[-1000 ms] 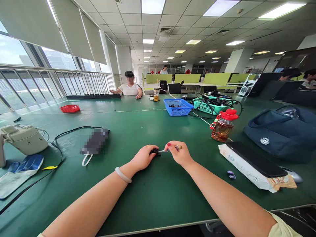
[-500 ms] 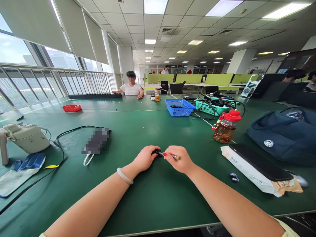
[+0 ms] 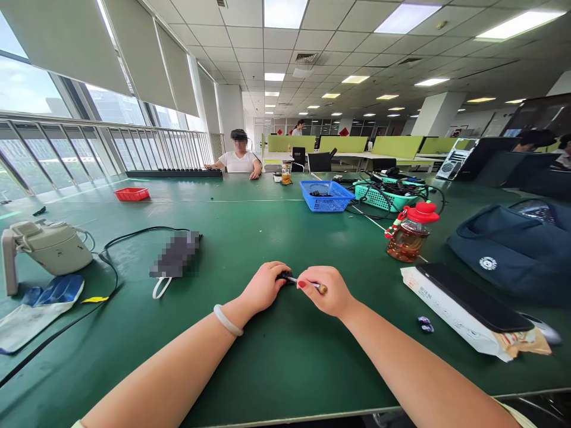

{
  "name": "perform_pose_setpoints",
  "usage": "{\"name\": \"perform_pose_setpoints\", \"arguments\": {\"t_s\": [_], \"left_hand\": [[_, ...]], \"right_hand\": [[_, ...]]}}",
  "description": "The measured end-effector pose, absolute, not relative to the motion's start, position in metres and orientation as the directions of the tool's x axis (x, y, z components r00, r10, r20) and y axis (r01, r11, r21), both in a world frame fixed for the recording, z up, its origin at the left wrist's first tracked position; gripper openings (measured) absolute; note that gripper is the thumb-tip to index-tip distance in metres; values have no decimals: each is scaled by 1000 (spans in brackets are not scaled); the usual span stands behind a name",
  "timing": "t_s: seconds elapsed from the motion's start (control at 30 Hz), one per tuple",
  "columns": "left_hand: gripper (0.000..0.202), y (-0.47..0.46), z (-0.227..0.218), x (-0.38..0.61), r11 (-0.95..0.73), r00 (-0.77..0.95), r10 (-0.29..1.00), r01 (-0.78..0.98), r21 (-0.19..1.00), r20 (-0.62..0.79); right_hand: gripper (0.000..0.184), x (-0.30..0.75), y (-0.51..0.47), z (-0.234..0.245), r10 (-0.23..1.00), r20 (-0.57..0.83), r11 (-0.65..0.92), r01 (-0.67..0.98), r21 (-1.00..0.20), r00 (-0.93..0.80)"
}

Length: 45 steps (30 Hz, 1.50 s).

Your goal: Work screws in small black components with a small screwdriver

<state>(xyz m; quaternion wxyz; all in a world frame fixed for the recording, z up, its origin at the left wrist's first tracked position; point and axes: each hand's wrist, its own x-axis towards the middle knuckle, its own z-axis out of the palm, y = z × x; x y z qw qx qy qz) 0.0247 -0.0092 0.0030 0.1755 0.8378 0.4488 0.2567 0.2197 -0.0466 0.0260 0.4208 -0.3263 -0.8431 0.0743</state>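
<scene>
At left hand (image 3: 266, 286), black part (image 3: 285, 276) partly covered, tool (image 3: 322, 289) half-hidden in right hand (image 3: 331, 292).

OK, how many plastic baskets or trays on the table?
3 visible: red tray at left, blue basket near the middle, teal basket right of it. Cables over the teal one may hide another.

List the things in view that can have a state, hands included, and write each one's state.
Left hand: curled on black part
Black part: held
Right hand: gripping thin tool
Thin tool: pointing at black part
Red-lidded bottle: standing, lid on, partly filled
Blue basket: dark items inside
Green basket: heaped with cables
Black device: lying on white packet
Window blinds: partly lowered
Ceiling lights: on
</scene>
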Motion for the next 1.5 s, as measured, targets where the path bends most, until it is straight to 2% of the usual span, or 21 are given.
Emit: {"name": "perform_pose_setpoints", "arguments": {"t_s": [0.13,0.33,0.43,0.5,0.7,0.77,0.83,1.03,1.5], "left_hand": [[30,-7,-2,24,-544,468,837,656,523,284],[37,-5,-3,24,-545,463,836,639,543,295],[40,-6,0,25,-533,460,843,643,550,279],[41,-6,2,25,-527,462,846,646,552,267],[32,-8,4,26,-540,479,837,640,547,266],[30,-8,5,25,-533,475,841,642,551,259],[30,-9,5,25,-531,472,842,641,554,260],[31,-9,5,25,-527,467,844,633,567,264],[34,-8,2,24,-532,468,842,632,563,269]], "right_hand": [[47,218,-46,25,552,679,807,515,-288,-484],[35,195,-57,11,282,689,843,516,155,-667],[36,185,-61,4,223,684,821,512,253,-695],[35,186,-60,5,257,702,821,533,203,-664],[37,210,-50,18,576,664,769,593,-240,-478],[37,214,-49,20,608,656,749,597,-286,-448],[37,213,-49,20,586,664,763,591,-260,-464],[35,208,-52,19,447,738,805,587,-85,-506],[33,204,-55,20,354,748,823,567,36,-562]]}}
